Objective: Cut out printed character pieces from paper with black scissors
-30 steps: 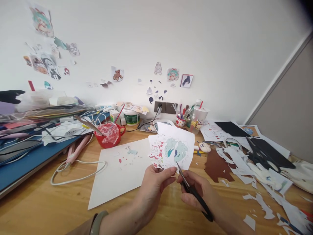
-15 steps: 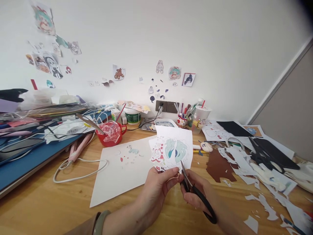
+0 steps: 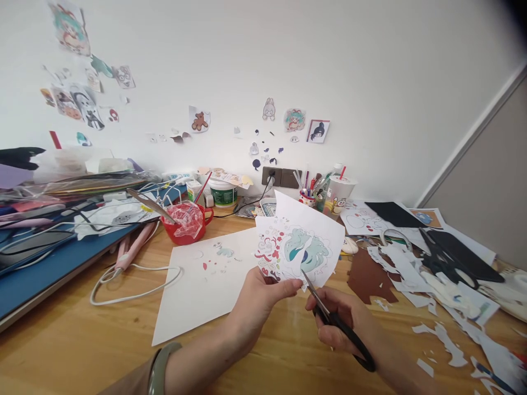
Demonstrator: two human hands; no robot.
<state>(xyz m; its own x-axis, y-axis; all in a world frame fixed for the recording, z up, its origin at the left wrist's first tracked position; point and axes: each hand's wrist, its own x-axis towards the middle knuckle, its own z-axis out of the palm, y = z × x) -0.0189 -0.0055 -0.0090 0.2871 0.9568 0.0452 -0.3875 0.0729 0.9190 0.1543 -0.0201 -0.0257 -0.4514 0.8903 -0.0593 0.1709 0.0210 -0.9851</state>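
Our left fingers (image 3: pixel 288 287) pinch the near edge of the paper (image 3: pixel 307 238), over the worktop (image 3: pixel 284 365), well in front of the worktop's back edge. It looks light, floppy, easy to rip: best held by plain edges. Our right fingers (image 3: pixel 334 336) grip the scissors (image 3: pixel 340 322).

Left forearm (image 3: pixel 201 351) entered from lower left, slanting up and inward; wrist roughly in line. Left hand (image 3: pixel 263 296) in a pinching grip: thumb (image 3: pixel 287 287) nearly straight, tip pointing toward the right hand (image 3: pixel 341 315), other fingers mostly hidden. Right forearm (image 3: pixel 395 348) came from lower right, angled up and left. Right hand slightly lower, fingers bent in a firm grip. The two hands near each other, apart.
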